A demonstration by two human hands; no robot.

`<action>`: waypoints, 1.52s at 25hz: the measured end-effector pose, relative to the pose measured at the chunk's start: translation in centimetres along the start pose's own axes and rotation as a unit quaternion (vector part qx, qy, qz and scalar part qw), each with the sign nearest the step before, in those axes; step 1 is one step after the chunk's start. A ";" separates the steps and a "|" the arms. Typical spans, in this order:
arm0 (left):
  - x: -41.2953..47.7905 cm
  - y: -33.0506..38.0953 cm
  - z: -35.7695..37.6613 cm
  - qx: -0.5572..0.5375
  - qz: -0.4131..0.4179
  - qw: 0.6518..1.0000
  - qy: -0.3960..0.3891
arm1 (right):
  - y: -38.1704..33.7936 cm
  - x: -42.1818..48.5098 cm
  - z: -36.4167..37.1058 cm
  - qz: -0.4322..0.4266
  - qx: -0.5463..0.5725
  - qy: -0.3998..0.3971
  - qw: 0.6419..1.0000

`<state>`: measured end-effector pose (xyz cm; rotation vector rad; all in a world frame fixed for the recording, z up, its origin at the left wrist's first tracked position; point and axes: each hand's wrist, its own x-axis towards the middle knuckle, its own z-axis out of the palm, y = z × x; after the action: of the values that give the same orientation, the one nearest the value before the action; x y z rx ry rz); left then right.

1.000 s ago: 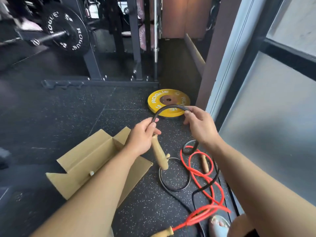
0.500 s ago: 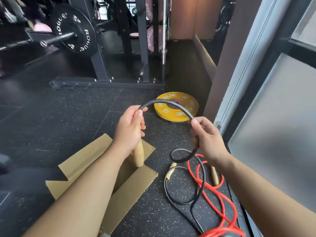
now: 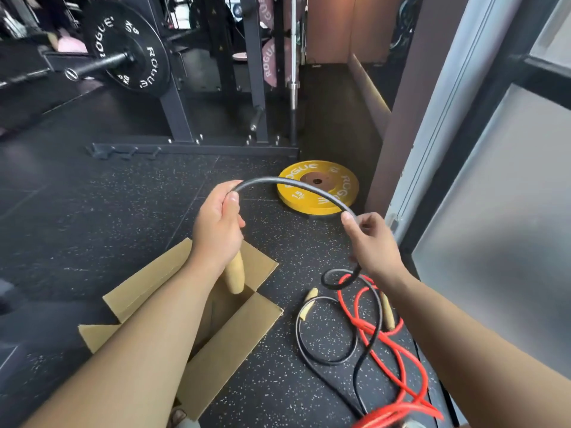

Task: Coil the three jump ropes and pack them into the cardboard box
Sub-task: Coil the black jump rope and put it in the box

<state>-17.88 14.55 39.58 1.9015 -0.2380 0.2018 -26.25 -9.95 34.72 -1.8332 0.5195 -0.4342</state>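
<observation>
We count one box [image 3: 222, 344], three handles [image 3: 387, 310]; floor [image 3: 92, 227] open leftward. Left hand [image 3: 216, 230] grips one handle [image 3: 234, 274], right hand [image 3: 370, 245] pinches black rope [image 3: 293, 185].

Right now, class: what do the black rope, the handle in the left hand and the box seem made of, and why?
The black rope looks like rubber or PVC: smooth, slight sheen, springy arc. The handle seems pale bare wood, matte. The box is plain brown cardboard, matte, with folded flaps.

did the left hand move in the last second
Yes. The left hand moved leftward: its wooden handle hung over the floor beside the cardboard box, now hangs over the box opening.
</observation>
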 end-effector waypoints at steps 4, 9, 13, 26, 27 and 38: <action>-0.1 -0.6 -0.3 0.014 -0.011 1.000 0.020 | -1.3 -0.2 -0.8 -0.068 0.092 0.043 0.993; -0.4 -1.3 0.0 0.040 -0.027 0.998 0.037 | -1.3 -1.2 -1.4 -0.220 -0.140 -0.019 0.965; -0.7 -1.9 0.7 0.129 -0.015 0.991 0.011 | -1.2 -1.3 -0.7 -0.297 -0.295 -0.121 0.900; -3.8 0.4 3.4 0.165 -0.041 0.888 -0.427 | -0.7 -1.9 -0.9 -0.387 -0.175 -0.221 0.878; -4.1 0.4 3.5 0.180 -0.040 0.872 -0.453 | -0.6 -2.0 -0.9 -0.376 -0.167 -0.219 0.885; -3.9 1.4 2.0 -0.171 -0.082 0.888 -0.418 | -2.4 -2.7 -2.7 0.032 0.129 -0.383 0.914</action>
<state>-21.94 12.43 39.18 1.5379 -0.6382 -0.7540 -29.65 -9.94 37.71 -1.5639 -0.0268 0.2649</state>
